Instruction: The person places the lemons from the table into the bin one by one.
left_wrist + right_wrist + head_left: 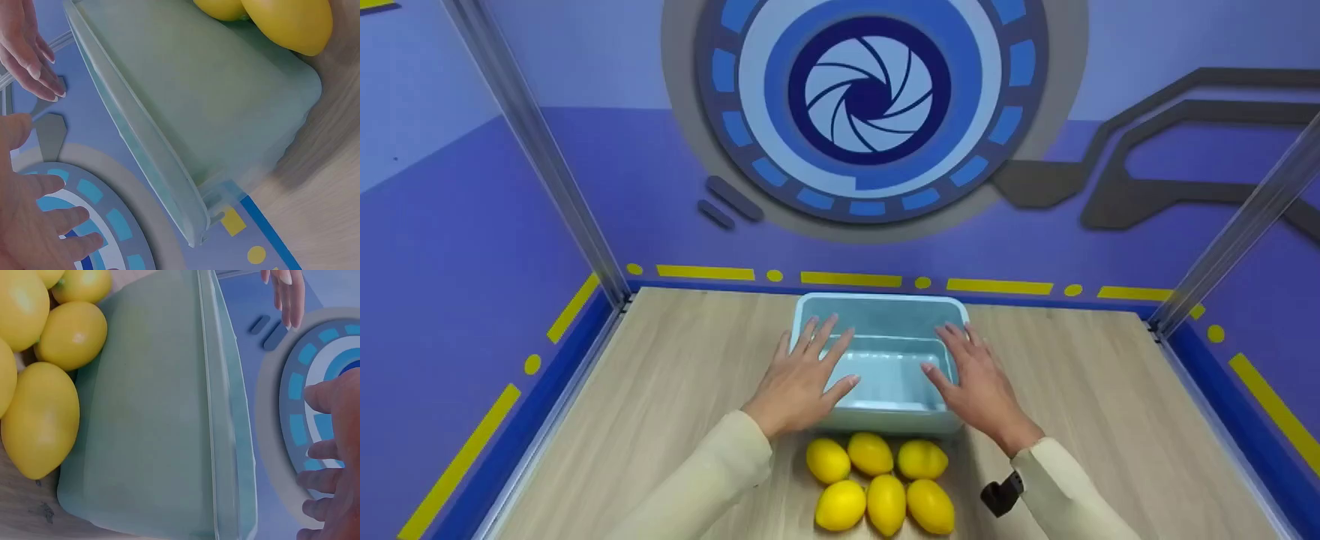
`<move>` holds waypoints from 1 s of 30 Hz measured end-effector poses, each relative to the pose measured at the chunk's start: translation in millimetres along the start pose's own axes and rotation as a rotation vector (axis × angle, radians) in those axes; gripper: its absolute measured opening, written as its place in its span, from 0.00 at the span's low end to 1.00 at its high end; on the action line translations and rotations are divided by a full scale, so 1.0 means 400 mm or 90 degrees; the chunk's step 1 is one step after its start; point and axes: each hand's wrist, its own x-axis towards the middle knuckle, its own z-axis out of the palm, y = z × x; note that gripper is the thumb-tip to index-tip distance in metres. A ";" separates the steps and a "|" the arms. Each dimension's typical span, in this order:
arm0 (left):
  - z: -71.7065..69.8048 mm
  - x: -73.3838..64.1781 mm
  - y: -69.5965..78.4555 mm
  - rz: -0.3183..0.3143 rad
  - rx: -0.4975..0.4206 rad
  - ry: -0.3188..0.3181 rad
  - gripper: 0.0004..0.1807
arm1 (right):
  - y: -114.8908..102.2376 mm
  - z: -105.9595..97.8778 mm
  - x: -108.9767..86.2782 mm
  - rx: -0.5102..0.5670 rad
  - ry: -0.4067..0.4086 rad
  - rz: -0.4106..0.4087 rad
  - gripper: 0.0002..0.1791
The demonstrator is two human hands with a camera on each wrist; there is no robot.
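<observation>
A light blue plastic bin (877, 421) stands on the wooden table, its open top facing up and its inside bare. Over its left side hovers my left hand (802, 379), fingers spread and holding nothing. My right hand (976, 379) is likewise spread above the bin's right side. Both wrist views show the hands above the rim, apart from the bin wall (185, 84). Several yellow lemons (886, 504) lie in two rows right in front of the bin; in the right wrist view a lemon (42, 419) sits close against its front wall.
The wooden table (690, 352) is bounded by a blue back wall (607, 180) with a round printed emblem, and by side panels with metal posts (540, 150). A dark watch-like band (1001, 495) sits at the right sleeve.
</observation>
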 end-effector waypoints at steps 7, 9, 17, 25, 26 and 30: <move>0.002 -0.008 0.029 0.019 -0.009 -0.006 0.37 | 0.013 -0.013 -0.007 -0.015 0.005 0.003 0.37; 0.003 -0.013 0.032 0.020 -0.003 -0.006 0.37 | 0.016 -0.015 -0.008 -0.017 0.000 0.009 0.37; -0.005 -0.041 0.020 0.010 0.016 -0.003 0.37 | 0.014 -0.017 0.005 0.022 -0.005 0.016 0.37; -0.011 -0.092 0.005 0.035 0.038 0.020 0.36 | 0.027 -0.011 0.013 0.019 0.001 0.027 0.38; -0.012 -0.096 0.003 0.035 0.037 0.017 0.36 | 0.030 -0.008 0.012 0.019 0.000 0.029 0.38; -0.013 -0.100 0.000 0.032 0.033 0.000 0.36 | 0.050 0.004 0.012 0.026 -0.006 0.055 0.39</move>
